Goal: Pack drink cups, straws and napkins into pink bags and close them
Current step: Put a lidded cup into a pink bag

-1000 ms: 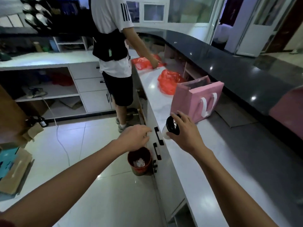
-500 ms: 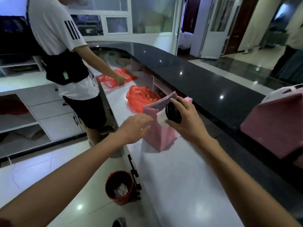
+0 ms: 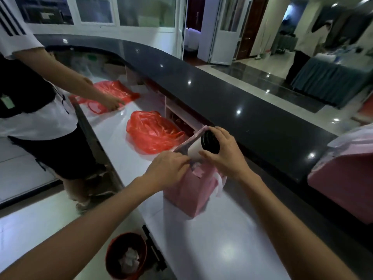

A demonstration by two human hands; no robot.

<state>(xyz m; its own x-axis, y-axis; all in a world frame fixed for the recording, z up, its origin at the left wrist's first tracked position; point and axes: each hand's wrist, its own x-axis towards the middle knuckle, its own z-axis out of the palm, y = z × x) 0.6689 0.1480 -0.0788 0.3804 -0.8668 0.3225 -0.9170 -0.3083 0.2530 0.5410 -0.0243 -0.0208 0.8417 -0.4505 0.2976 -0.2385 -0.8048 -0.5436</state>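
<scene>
The pink bag (image 3: 187, 190) is motion-blurred, and its inside is hidden behind both hands. The left hand (image 3: 167, 170) covers the bag's near rim; its fingers' tips cannot be seen. The cup (image 3: 194, 150) shows only a white strip under its black lid (image 3: 211, 142). The picture's edge cuts a second pink bag (image 3: 343, 182) at right.

Bare white counter (image 3: 201, 249) near side of pink bag (image 3: 187, 190), free to pass. Red plastic bag (image 3: 153, 132) just beyond, blocking far side. Dark raised ledge (image 3: 232, 110) walling right. Another person (image 3: 40, 110) crowding left.
</scene>
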